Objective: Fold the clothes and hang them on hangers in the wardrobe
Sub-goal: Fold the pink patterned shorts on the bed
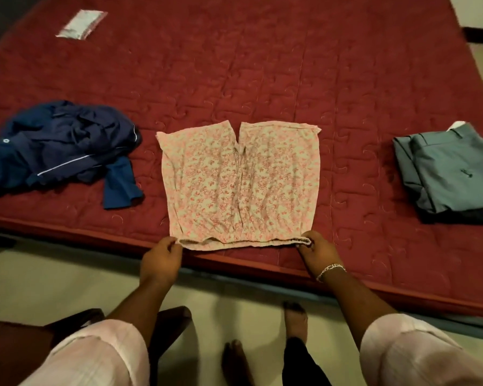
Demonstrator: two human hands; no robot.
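Now I've got the pink flowered shorts (239, 185) laid flat on the red mattress (262, 65), right at the near edge in front of me, waistband toward me and the two leg openings pointing away. My left hand (161, 260) pinches the left end of the waistband, fingers (171, 246) curled onto the cloth. My right hand (318, 253) grips the right end the same way, fingers tucked round the gathered elastic, and a silver bracelet (331, 270) sits on that wrist. Between my two hands the waistband stretches straight along the mattress edge.

Off to my left, well apart from the shorts, a heap of dark blue clothes (59, 149) lies crumpled, with a white piping line running across it and one sleeve or leg flopping toward the edge. Over on my right, again clear of the shorts, grey trousers (449, 174) sit folded in a neat stack on top of something darker. Far back on the left of the mattress lies a small clear packet (81, 23). Down below I see my pale pink sleeves (95, 355) rolled up and my bare feet (294, 316) on the light floor (53, 280).
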